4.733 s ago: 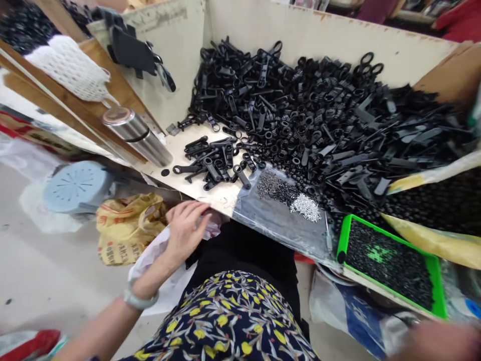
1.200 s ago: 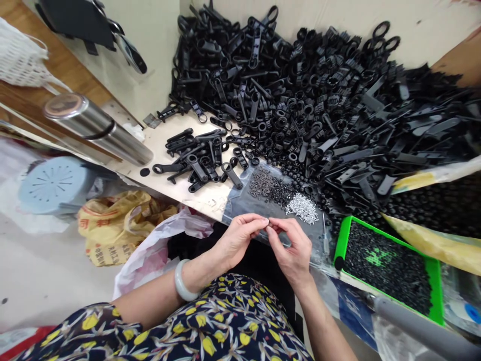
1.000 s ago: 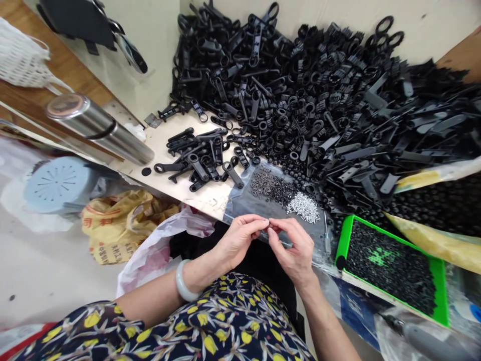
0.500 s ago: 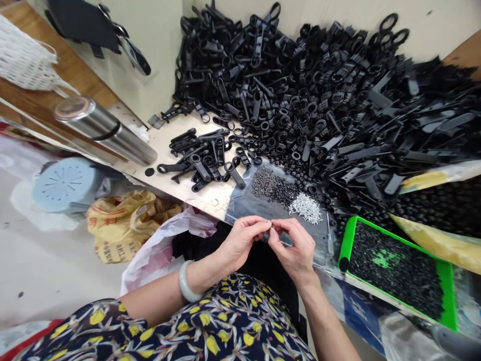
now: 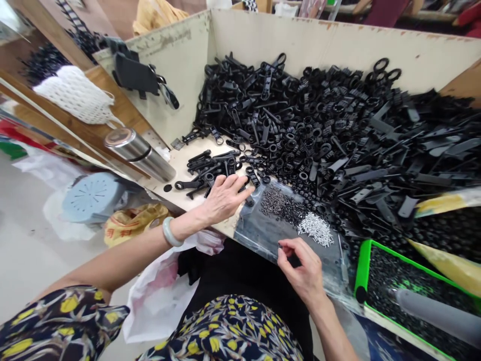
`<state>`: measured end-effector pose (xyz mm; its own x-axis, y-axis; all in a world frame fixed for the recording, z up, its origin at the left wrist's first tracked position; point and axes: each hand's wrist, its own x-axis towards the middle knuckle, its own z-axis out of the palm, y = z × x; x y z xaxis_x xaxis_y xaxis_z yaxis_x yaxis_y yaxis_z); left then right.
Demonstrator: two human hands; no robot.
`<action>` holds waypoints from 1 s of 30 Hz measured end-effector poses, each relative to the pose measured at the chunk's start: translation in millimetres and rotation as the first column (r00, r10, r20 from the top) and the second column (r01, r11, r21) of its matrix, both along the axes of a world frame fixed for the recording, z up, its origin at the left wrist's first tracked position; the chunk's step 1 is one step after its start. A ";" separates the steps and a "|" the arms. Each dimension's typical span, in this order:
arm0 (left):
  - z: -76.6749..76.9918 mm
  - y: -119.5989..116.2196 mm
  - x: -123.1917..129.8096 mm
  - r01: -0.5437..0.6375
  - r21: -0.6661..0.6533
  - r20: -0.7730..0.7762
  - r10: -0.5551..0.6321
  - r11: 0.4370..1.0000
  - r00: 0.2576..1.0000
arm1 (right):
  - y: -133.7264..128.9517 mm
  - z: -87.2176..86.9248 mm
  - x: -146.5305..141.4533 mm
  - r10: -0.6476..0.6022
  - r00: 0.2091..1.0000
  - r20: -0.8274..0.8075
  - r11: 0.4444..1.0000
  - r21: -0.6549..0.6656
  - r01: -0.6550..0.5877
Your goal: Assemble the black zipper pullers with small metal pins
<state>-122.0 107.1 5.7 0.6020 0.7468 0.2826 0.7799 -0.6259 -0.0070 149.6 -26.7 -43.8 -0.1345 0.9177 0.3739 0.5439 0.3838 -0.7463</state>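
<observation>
My left hand [image 5: 227, 198] is stretched out with its fingers spread over a small group of black plastic levers with ring ends [image 5: 203, 175]. Its fingertips cover part of them, and I cannot tell whether they touch. Above the front edge of the work surface, my right hand [image 5: 302, 263] pinches a tiny dark part [image 5: 280, 245] between thumb and forefinger. Close to it on a clear plastic sheet [image 5: 259, 235] lie a heap of silver pins [image 5: 314, 228] and a heap of small brown and black pieces [image 5: 281, 204].
A large mound of black plastic parts [image 5: 300, 115] fills the back of the bin. A steel flask [image 5: 141, 153] stands at the left edge. To the right are a green tray [image 5: 363, 268] of small black pieces and a thin screwdriver-like tool [image 5: 342, 260].
My left hand has left my right hand and reached forward and left to the ring-ended levers, its fingers spreading. My right hand keeps its pinch. The view has tilted up.
</observation>
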 end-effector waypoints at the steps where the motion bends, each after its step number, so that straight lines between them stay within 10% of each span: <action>1: 0.9 2.3 0.8 0.004 0.023 -0.035 -0.003 1.000 0.999 | -0.1 -1.9 -0.4 -0.002 1.000 -0.005 1.000 -0.009 0.002; 8: -4.1 6.3 17.5 0.134 -0.080 -0.178 -0.146 0.988 0.973 | 3.7 -7.1 0.3 -0.016 0.999 -0.046 0.998 -0.053 0.014; 14: 6.9 4.8 13.3 0.111 -0.378 0.414 0.061 0.919 0.908 | 5.3 -7.5 -2.0 -0.031 0.997 -0.071 0.998 -0.058 0.027; 17: 9.9 -23.0 24.5 0.238 -0.666 0.678 0.440 0.707 0.589 | 7.0 -5.1 -2.6 -0.046 0.992 -0.116 0.997 -0.074 0.038; 20: 3.5 -59.7 44.8 0.513 -0.760 0.588 0.757 0.398 0.284 | 9.6 1.5 -2.8 -0.061 0.988 -0.145 0.995 -0.086 0.049; 23: -7.3 -90.9 61.6 0.657 -0.701 0.446 0.890 0.277 0.101 | 10.2 7.9 -2.5 -0.056 0.992 -0.115 0.995 -0.084 0.046; 30: -22.9 -127.7 63.6 0.579 -0.802 0.276 0.951 0.149 0.138 | 0.8 5.6 0.7 0.007 0.999 0.037 0.998 -0.057 -0.004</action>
